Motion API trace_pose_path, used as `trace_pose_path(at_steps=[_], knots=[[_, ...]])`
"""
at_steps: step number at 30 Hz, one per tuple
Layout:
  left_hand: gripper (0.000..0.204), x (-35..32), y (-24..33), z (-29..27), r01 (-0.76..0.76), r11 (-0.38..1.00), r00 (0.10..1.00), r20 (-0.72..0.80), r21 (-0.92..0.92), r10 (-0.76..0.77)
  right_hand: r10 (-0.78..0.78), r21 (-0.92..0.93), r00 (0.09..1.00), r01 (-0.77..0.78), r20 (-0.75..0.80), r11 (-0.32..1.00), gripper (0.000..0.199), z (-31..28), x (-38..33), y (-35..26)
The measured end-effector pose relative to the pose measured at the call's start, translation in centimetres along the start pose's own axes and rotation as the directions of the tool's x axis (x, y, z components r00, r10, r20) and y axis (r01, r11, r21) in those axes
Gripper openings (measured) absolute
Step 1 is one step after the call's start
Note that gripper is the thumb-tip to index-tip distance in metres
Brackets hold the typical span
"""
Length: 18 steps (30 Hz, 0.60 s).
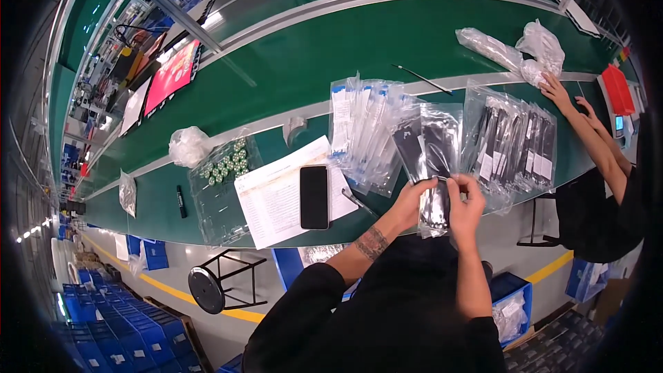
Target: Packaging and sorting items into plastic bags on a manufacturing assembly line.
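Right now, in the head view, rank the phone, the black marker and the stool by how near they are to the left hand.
1. Phone: on the paper sheet, just left of the left hand.
2. Black marker: farther left on the green table.
3. Stool: on the floor, lower left; close to the marker's rank.

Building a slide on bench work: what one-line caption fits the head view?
Both hands, left hand and right hand, hold a clear bag of black parts over a green workbench.

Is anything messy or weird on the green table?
Nothing looks spilled or broken. The clear bags lie in overlapping, slightly crooked stacks, and a black phone rests on the paper sheet.
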<state>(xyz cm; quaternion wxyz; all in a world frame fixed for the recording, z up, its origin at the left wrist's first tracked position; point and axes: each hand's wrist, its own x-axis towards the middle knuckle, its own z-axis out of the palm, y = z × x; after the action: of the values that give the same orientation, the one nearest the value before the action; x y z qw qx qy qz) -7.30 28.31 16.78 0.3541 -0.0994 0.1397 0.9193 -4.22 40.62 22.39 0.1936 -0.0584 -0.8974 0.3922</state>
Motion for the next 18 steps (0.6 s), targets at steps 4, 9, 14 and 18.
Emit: trace_pose_path(at_steps=[4,9,14,18], knots=[[0.026,0.1,-0.1,-0.4,-0.023,1.000,1.000,-0.021,-0.008,0.023,0.169,0.242,0.986,-0.162,-0.007,0.957,0.014,-0.1,-0.2,0.7],[0.025,0.3,-0.9,-0.9,-0.050,0.999,0.999,-0.013,-0.014,0.050,0.224,0.287,0.974,-0.217,0.005,0.933,0.019,-0.1,-0.7,1.4],[0.028,0.0,-0.8,-0.9,-0.067,0.998,0.997,-0.030,-0.007,0.067,0.264,0.313,0.964,-0.262,0.038,0.913,0.025,-0.7,-1.1,1.2],[0.030,0.2,-1.3,-1.4,-0.111,0.993,0.993,-0.035,0.039,0.112,0.241,0.344,0.969,-0.246,0.059,0.906,0.026,-0.6,-1.5,1.6]])
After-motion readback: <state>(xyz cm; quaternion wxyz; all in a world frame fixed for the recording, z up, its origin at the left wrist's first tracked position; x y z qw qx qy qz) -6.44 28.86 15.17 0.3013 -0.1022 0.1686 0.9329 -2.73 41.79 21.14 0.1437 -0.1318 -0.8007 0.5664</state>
